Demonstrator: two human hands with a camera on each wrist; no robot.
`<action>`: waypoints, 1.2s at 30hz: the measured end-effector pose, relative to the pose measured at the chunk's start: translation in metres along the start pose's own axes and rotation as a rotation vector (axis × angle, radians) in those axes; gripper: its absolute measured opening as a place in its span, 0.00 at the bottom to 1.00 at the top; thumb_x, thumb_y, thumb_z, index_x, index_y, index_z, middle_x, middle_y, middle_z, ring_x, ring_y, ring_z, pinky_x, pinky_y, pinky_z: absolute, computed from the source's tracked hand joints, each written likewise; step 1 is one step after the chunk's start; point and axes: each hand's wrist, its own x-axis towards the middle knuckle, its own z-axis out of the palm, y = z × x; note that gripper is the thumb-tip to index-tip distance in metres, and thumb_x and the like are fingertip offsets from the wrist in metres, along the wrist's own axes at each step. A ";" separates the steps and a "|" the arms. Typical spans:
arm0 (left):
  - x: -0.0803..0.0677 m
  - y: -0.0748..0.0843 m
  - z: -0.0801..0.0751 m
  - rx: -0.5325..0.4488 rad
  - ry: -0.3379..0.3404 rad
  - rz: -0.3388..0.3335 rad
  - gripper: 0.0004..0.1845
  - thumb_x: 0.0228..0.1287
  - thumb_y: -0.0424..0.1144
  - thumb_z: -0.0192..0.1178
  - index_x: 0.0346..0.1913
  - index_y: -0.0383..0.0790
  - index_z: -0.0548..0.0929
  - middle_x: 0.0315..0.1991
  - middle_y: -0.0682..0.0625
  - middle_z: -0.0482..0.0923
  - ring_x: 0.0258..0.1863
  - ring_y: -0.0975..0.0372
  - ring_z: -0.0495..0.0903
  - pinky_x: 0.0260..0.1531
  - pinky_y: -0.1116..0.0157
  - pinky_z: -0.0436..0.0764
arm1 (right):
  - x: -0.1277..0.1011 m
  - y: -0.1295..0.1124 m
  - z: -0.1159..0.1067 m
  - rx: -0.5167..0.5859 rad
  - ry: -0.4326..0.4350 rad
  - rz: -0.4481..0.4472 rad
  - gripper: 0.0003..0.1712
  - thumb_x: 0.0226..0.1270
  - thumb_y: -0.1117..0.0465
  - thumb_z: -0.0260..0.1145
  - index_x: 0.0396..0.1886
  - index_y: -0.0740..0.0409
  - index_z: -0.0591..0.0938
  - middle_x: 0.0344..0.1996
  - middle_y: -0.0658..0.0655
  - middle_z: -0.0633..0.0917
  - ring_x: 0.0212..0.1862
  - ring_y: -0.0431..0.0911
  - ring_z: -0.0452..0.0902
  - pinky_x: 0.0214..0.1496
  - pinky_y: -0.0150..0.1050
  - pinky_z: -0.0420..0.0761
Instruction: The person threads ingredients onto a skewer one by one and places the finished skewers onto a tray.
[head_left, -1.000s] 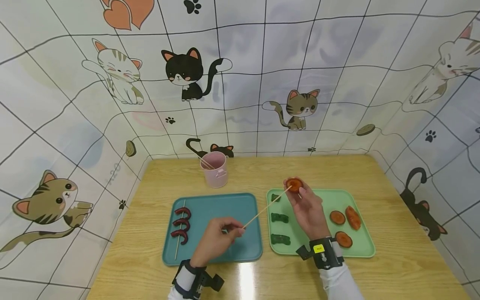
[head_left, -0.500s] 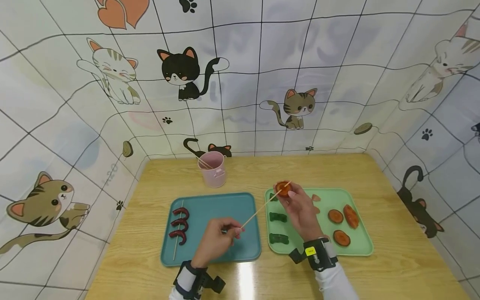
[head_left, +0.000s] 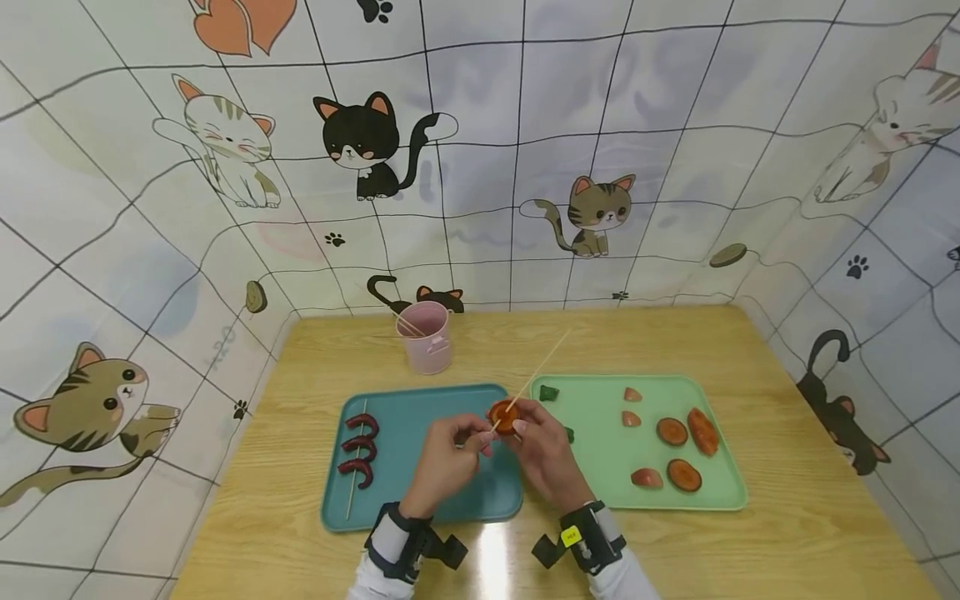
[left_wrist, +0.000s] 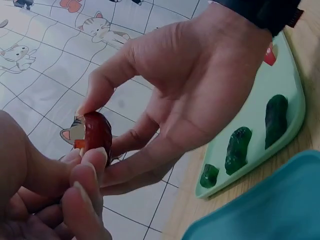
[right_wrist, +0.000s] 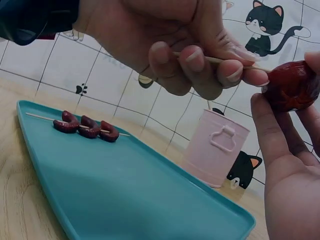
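My left hand [head_left: 444, 465] pinches a thin wooden skewer [head_left: 542, 362] with thumb and fingers, seen closely in the right wrist view. The skewer runs through a round, glossy dark-red food piece [head_left: 503, 417] with an orange-brown face, and its far end sticks out beyond. My right hand [head_left: 546, 457] grips that round piece by its rim between thumb and fingers. Both hands are close together above the right part of a blue tray [head_left: 420, 400]. On this tray's left side lies another skewer holding several curved dark-red pieces [head_left: 360, 447].
The green tray [head_left: 600, 492] on the right bears green pieces [left_wrist: 237, 150], round slices [head_left: 684, 475], small reddish wedges [head_left: 647, 478] and an orange-brown elongated piece [head_left: 702, 432]. A pink bucket [head_left: 430, 354] with skewers stands behind the blue tray. A cat-patterned sheet rises behind the table.
My right hand has moved left and toward me, sliding the round piece along the skewer to beside my left hand. More skewer now shows beyond the piece, and the green tray is more exposed.
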 end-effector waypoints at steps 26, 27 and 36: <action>-0.001 -0.005 -0.016 -0.040 -0.267 -0.066 0.13 0.79 0.40 0.55 0.40 0.38 0.87 0.22 0.49 0.76 0.14 0.67 0.68 0.15 0.72 0.65 | -0.008 -0.014 -0.007 -0.289 -0.099 0.032 0.26 0.79 0.69 0.53 0.74 0.70 0.66 0.67 0.57 0.78 0.67 0.43 0.78 0.67 0.38 0.78; -0.002 -0.005 -0.016 -0.030 -0.255 -0.059 0.13 0.79 0.39 0.55 0.40 0.38 0.87 0.22 0.51 0.75 0.14 0.67 0.67 0.15 0.72 0.64 | -0.008 -0.017 -0.008 -0.353 -0.091 0.043 0.27 0.79 0.68 0.55 0.74 0.69 0.67 0.68 0.57 0.78 0.67 0.42 0.78 0.66 0.37 0.79; -0.005 -0.015 -0.023 0.097 -0.150 0.026 0.13 0.78 0.37 0.56 0.34 0.43 0.87 0.21 0.52 0.77 0.19 0.70 0.69 0.23 0.72 0.69 | -0.012 -0.062 -0.030 -0.696 -0.082 0.014 0.30 0.78 0.65 0.61 0.76 0.62 0.67 0.73 0.66 0.71 0.74 0.55 0.70 0.67 0.38 0.79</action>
